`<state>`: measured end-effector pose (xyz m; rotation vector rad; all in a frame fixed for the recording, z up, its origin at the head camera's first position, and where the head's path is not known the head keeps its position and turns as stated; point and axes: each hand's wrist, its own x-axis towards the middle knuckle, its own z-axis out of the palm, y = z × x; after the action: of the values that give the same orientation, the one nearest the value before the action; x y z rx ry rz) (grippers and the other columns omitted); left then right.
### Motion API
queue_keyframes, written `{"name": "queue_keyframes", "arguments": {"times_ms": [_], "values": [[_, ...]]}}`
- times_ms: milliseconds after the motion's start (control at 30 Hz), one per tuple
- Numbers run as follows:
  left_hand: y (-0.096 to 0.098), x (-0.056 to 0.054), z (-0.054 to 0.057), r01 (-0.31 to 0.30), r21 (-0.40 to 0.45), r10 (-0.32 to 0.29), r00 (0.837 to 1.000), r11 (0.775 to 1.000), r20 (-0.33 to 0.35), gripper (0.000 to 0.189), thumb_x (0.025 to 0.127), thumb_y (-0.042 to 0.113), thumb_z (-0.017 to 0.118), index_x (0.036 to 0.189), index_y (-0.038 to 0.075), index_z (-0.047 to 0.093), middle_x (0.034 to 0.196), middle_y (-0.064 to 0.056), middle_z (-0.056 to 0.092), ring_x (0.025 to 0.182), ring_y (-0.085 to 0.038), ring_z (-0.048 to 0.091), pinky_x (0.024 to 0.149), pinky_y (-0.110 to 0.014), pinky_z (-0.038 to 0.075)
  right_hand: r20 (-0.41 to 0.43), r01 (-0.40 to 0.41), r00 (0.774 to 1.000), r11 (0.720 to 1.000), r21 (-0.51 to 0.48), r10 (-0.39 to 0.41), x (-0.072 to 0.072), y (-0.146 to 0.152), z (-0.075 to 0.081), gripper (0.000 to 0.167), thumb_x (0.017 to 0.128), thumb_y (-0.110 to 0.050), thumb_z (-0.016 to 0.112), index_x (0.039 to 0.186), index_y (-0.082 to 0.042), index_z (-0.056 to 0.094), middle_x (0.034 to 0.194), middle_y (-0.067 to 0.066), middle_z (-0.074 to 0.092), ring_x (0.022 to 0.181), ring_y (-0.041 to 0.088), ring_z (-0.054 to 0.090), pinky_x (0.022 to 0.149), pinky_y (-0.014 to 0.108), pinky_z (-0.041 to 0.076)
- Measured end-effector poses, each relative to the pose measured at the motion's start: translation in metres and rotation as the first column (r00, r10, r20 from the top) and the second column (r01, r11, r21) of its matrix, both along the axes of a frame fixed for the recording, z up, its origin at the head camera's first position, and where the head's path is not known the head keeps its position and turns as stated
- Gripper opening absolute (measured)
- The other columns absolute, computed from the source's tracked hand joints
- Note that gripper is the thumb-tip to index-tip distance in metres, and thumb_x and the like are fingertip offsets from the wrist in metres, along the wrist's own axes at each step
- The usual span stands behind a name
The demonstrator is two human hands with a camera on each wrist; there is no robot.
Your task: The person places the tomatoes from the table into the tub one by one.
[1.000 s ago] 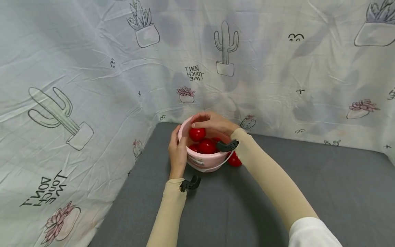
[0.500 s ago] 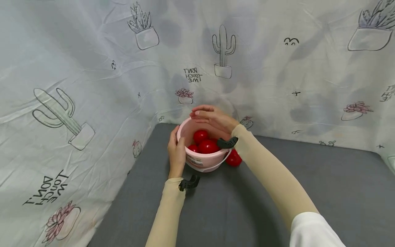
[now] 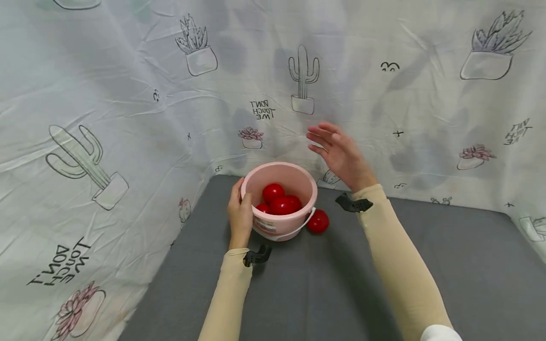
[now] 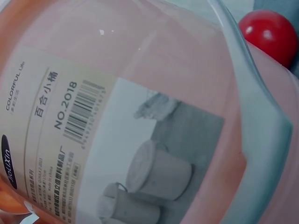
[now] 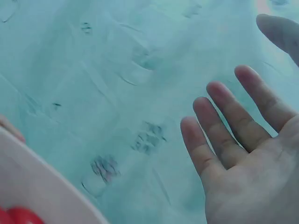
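Observation:
A pink bucket (image 3: 286,227) with a white handle stands upright on the grey table. My left hand (image 3: 241,213) grips its left side, thumb at the rim. Inside lie several shiny red balls (image 3: 273,192), and one more red ball (image 3: 318,221) sits on the table against the bucket's right side. Up and to the right of the bucket, my right hand (image 3: 341,154) is raised with fingers spread, holding nothing. The right wrist view shows its bare palm (image 5: 261,186). A printed label (image 4: 60,130) on the bucket wall fills much of the left wrist view, beside the handle (image 4: 266,126).
A pale curtain (image 3: 358,85) printed with cactus drawings hangs behind the table, with more of it along the left side. The grey table top (image 3: 298,293) reaches toward me and to the right. Black wrist mounts (image 3: 354,203) sit on both sleeves.
My right hand has let go of a red ball inside the bucket, then lifted out and moved up and right. My left hand has kept its grip on the bucket.

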<state>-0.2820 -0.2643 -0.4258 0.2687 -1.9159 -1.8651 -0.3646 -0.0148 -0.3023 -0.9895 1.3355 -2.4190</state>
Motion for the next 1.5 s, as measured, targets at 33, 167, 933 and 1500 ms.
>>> {"name": "queue_keyframes", "arguments": {"times_ms": [33, 167, 933, 1500], "values": [[0.0, 0.0, 0.0, 0.003, -0.001, -0.003, 1.0, 1.0, 0.002, 0.053, 0.096, 0.017, 0.045, 0.149, 0.016, 0.051, 0.152, -0.003, 0.052, 0.136, -0.024, 0.053, 0.115, -0.047, 0.044, 0.012, 0.016, 1.0, 0.999, -0.028, -0.015, 0.003, 0.008, -0.007, 0.03, 0.1, -0.022, 0.058, 0.128, -0.013, 0.063, 0.134, 0.006, 0.064, 0.132, 0.025, 0.054, 0.111, 0.036, 0.046], [-0.002, 0.0, -0.001, 0.002, 0.001, -0.002, 1.0, 1.0, -0.003, 0.053, 0.097, 0.018, 0.044, 0.15, 0.015, 0.049, 0.153, -0.004, 0.051, 0.136, -0.024, 0.052, 0.115, -0.048, 0.044, 0.121, 0.04, 0.992, 0.995, -0.096, -0.028, 0.012, 0.031, -0.043, 0.035, 0.106, -0.029, 0.042, 0.132, -0.012, 0.061, 0.136, 0.006, 0.062, 0.134, 0.025, 0.052, 0.112, 0.037, 0.045], [0.003, 0.006, -0.008, 0.0, -0.004, 0.0, 1.0, 1.0, 0.027, 0.052, 0.098, 0.016, 0.045, 0.15, 0.016, 0.049, 0.153, -0.004, 0.051, 0.137, -0.027, 0.052, 0.115, -0.051, 0.043, 0.162, 0.156, 0.965, 0.948, 0.278, -0.206, 0.03, 0.043, -0.162, 0.044, 0.11, -0.036, 0.032, 0.139, -0.013, 0.055, 0.139, -0.002, 0.061, 0.133, 0.012, 0.053, 0.115, 0.036, 0.038], [0.007, 0.001, -0.002, -0.019, -0.03, 0.018, 1.0, 0.999, -0.005, 0.05, 0.098, 0.016, 0.045, 0.148, 0.017, 0.051, 0.151, -0.003, 0.053, 0.135, -0.025, 0.054, 0.115, -0.048, 0.043, 0.138, 0.313, 0.887, 0.793, 0.523, -0.441, 0.032, 0.033, -0.192, 0.042, 0.102, -0.04, 0.055, 0.129, -0.01, 0.063, 0.124, -0.006, 0.066, 0.119, 0.011, 0.058, 0.099, 0.018, 0.049]]}}
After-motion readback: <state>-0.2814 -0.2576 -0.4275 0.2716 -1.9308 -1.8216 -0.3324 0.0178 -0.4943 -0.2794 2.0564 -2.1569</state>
